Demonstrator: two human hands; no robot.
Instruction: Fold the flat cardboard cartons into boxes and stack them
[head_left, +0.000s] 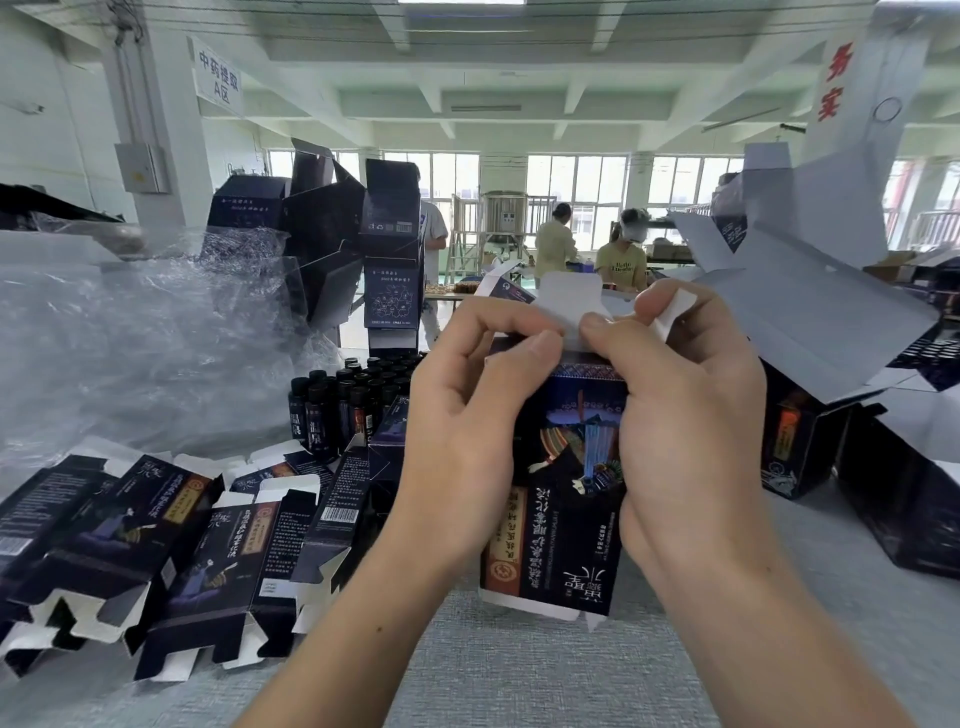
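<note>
I hold a dark printed carton (566, 499) upright in front of me, its white end flaps (569, 301) sticking up at the top. My left hand (462, 415) grips its left side, thumb pressing on a white flap. My right hand (685, 415) grips the right side, thumb and fingers pinching the flaps at the top. Several opened dark cartons (171, 545) lie on the grey table (519, 675) at the left. Larger opened cartons with white insides (810, 312) are piled at the right.
Several small dark bottles (353, 400) stand behind the cartons. Crumpled clear plastic wrap (130, 338) fills the left. A stack of tall dark boxes (389, 234) rises at the back. People (623, 254) work at a far bench by the windows.
</note>
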